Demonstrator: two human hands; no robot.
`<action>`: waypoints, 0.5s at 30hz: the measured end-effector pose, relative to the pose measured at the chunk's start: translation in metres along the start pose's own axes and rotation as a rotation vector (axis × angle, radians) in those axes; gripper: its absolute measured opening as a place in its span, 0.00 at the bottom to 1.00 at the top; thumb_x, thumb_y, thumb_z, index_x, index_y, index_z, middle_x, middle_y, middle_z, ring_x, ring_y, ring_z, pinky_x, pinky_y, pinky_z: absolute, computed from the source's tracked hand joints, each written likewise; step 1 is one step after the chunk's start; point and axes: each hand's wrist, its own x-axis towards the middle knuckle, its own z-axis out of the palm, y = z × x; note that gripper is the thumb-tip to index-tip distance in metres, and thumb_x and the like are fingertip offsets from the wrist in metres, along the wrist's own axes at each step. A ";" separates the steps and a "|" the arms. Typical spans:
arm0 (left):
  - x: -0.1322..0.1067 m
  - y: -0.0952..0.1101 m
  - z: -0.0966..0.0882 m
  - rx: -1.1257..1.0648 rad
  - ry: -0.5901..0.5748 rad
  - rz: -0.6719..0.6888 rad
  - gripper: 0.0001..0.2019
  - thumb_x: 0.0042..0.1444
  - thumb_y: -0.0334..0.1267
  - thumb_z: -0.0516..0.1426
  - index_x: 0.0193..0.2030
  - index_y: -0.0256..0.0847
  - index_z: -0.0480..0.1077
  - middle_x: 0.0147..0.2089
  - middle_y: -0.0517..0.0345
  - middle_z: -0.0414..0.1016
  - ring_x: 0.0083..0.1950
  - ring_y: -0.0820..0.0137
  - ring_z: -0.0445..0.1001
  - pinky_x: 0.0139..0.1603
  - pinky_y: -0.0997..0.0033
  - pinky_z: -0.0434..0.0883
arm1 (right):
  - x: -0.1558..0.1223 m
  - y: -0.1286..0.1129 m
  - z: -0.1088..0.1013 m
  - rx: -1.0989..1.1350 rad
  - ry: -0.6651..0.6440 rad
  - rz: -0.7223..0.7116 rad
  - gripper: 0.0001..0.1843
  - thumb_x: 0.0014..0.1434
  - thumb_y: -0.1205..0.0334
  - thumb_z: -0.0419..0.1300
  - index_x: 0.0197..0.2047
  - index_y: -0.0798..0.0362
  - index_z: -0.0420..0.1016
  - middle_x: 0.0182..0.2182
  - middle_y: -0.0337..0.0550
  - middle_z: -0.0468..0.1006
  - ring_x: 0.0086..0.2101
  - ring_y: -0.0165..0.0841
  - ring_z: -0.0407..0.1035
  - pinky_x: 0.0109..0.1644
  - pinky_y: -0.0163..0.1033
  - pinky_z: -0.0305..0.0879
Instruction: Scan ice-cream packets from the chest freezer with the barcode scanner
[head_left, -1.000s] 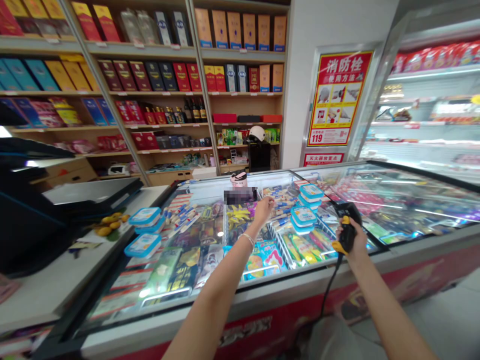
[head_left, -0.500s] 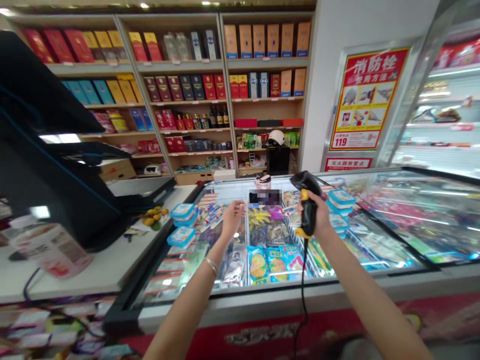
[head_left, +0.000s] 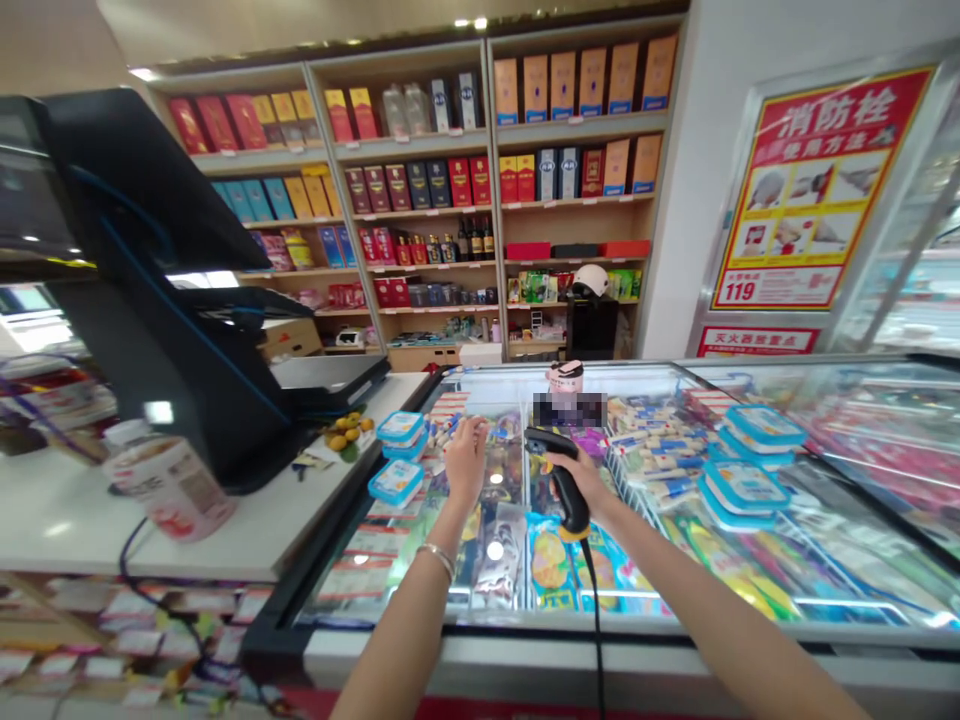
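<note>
Trouble could come from the dangling black cord snagging the freezer's edge, since the right hand [head_left: 592, 480] grips the black-and-yellow handheld barcode scanner [head_left: 561, 478] above the glass-topped chest freezer [head_left: 750, 640] while the left hand [head_left: 466, 462] hovers open, empty.

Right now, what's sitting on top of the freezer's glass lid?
On the freezer lid lie flat blue-lidded tubs, more tubs, and a small pink cup. The left hand hovers there; the right hand holds a scanner. A blurred patch hides something beside the cup.

Bare forearms (no sleeves), thin silver bracelet [head_left: 437, 555] on left wrist
</note>
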 end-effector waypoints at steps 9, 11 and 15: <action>-0.002 0.006 -0.002 0.066 -0.064 0.023 0.12 0.66 0.42 0.48 0.49 0.43 0.70 0.49 0.51 0.76 0.48 0.62 0.75 0.46 0.66 0.69 | -0.010 -0.001 -0.002 0.026 0.040 -0.004 0.26 0.41 0.54 0.70 0.39 0.49 0.62 0.18 0.34 0.75 0.13 0.32 0.66 0.13 0.34 0.61; -0.002 0.006 -0.002 0.069 -0.064 0.023 0.13 0.66 0.42 0.48 0.49 0.42 0.70 0.49 0.50 0.76 0.48 0.62 0.75 0.46 0.66 0.68 | -0.011 -0.004 -0.001 0.018 0.037 -0.008 0.25 0.41 0.54 0.70 0.38 0.49 0.62 0.18 0.34 0.75 0.13 0.32 0.66 0.13 0.34 0.61; -0.002 0.004 -0.002 0.042 -0.065 0.025 0.13 0.66 0.42 0.48 0.49 0.42 0.69 0.48 0.50 0.77 0.47 0.63 0.75 0.46 0.66 0.68 | -0.013 -0.009 0.000 0.000 0.033 0.019 0.23 0.41 0.54 0.70 0.36 0.50 0.64 0.16 0.34 0.73 0.12 0.31 0.65 0.13 0.34 0.60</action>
